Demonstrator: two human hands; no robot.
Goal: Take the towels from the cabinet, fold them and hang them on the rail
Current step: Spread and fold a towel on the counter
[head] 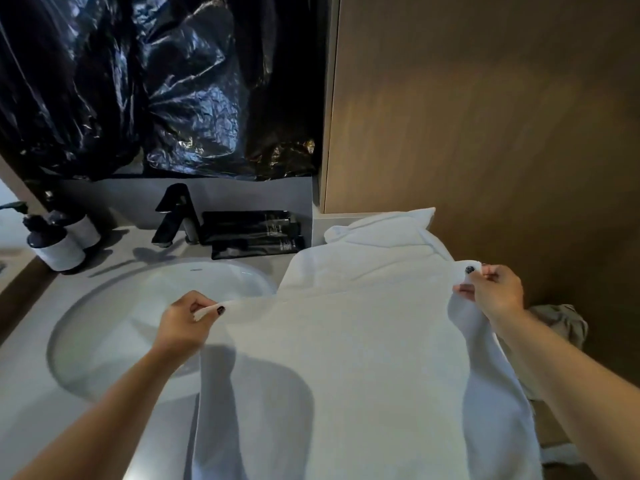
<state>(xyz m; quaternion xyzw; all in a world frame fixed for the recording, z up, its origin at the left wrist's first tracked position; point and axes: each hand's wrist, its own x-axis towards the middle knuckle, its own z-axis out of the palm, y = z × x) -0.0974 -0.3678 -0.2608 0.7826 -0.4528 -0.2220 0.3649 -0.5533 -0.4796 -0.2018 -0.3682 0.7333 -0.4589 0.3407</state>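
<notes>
Two hands hold one white towel [346, 358] by its top edge, stretched flat between them above the bench [31, 393]. At about nine o'clock from the towel's middle, the left hand [185, 323] pinches a corner between thumb and curled fingers; at about two o'clock the right hand [495, 291] pinches the opposite corner the same way. The cloth hangs down from that taut edge toward six o'clock, its left side draping over the rim of the round white sink [104, 327] and its right side dropping past the bench's right edge. Beyond it, at twelve o'clock, a second white towel [381, 237] lies bunched on the bench against the brown wall panel [485, 116]. At eleven o'clock stand a black tap [176, 213] and dark tubes [256, 232]; at ten o'clock, two pump bottles [62, 240]. Black plastic sheeting [156, 81] covers the wall above. A beige cloth, perhaps clothing [561, 323], sits low at three o'clock behind the right forearm. Open bench shows to the left of the sink.
</notes>
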